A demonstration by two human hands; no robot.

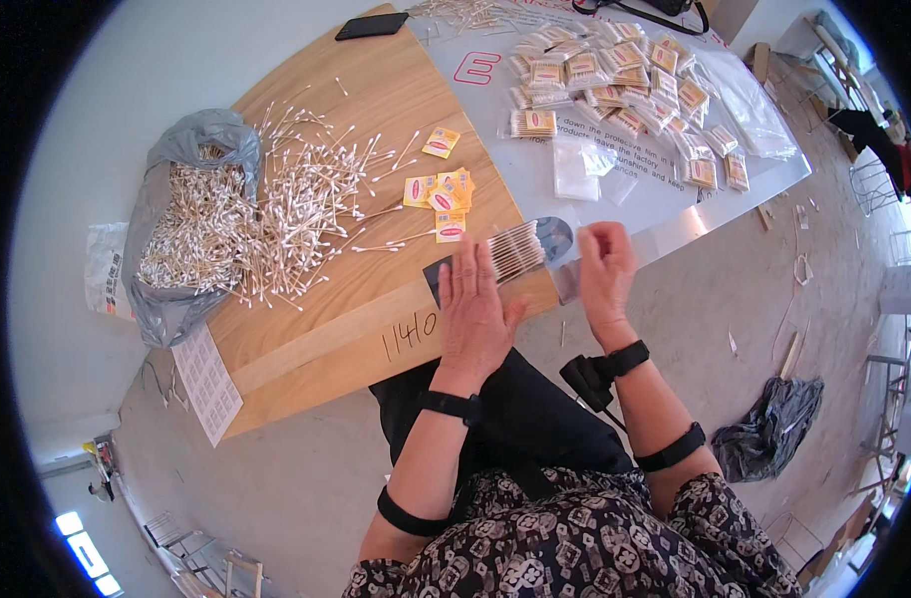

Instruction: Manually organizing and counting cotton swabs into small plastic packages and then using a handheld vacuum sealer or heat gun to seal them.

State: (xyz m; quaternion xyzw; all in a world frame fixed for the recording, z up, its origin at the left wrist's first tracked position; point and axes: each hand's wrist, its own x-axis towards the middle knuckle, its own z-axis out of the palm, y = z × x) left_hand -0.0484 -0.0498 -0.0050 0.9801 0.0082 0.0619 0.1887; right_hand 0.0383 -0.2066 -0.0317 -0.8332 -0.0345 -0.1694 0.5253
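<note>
Two bare hands hover at the wooden table's near edge, left hand flat, fingers spread, touching the neat row of white-tipped cotton swabs running away rightward, while the right hand, loosely curled, apparently empty, waits just beside it.
</note>
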